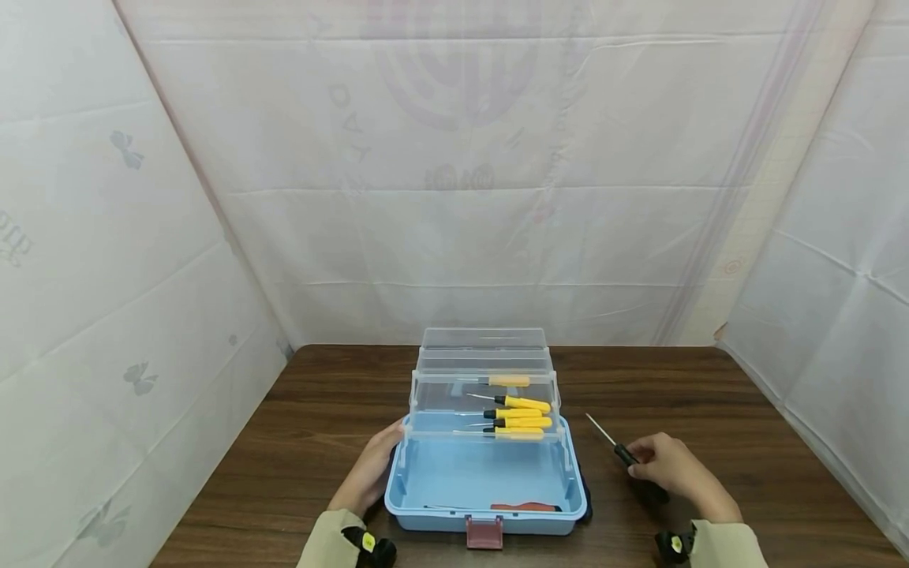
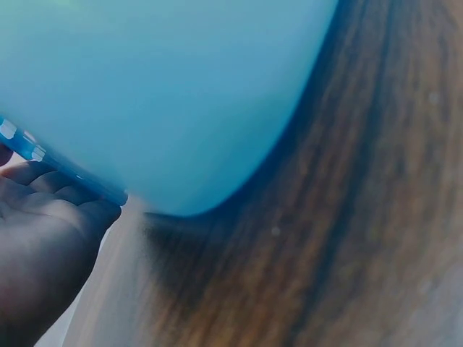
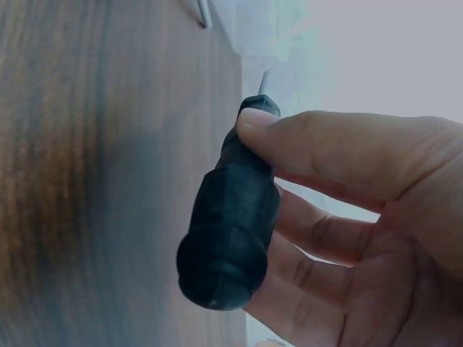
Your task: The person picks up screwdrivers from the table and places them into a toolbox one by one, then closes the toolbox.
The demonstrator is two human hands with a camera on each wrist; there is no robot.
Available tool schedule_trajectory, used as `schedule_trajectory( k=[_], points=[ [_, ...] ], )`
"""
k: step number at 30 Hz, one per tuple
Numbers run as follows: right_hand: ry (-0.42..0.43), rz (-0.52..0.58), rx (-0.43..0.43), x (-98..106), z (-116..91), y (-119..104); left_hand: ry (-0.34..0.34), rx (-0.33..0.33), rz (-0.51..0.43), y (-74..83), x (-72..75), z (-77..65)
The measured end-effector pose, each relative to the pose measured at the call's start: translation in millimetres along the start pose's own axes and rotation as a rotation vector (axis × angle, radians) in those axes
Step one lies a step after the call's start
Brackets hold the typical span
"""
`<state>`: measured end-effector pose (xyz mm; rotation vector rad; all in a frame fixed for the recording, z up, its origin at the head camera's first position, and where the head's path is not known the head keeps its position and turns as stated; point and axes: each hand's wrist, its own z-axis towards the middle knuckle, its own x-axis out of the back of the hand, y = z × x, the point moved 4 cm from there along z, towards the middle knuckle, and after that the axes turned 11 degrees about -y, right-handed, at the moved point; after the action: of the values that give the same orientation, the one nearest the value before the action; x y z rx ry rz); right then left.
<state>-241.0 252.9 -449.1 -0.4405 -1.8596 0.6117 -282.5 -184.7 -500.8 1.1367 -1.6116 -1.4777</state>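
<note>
On the table (image 1: 341, 394), my box (image 1: 426, 521) stands left of the screwdriver (image 1: 625, 454) in my right hand (image 1: 671, 469), other screwdrivers (image 1: 525, 404) in its rear tray (image 1: 435, 398).

Pale beige sleeves (image 1: 727, 546), black wrist straps (image 1: 670, 546) with yellow markings (image 1: 368, 542)

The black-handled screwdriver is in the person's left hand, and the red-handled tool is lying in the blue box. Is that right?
Not quite: the black-handled screwdriver is in the person's right hand, as the head view shows. The red-handled tool is indeed lying in the blue box.
</note>
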Motion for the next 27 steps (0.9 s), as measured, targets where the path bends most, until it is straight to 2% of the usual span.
schedule_trajectory(
  k=[27],
  points=[
    [0.028,0.014,0.056,15,7,-30,-0.001,-0.010,-0.009,-1.1,-0.2,1.3]
  ],
)
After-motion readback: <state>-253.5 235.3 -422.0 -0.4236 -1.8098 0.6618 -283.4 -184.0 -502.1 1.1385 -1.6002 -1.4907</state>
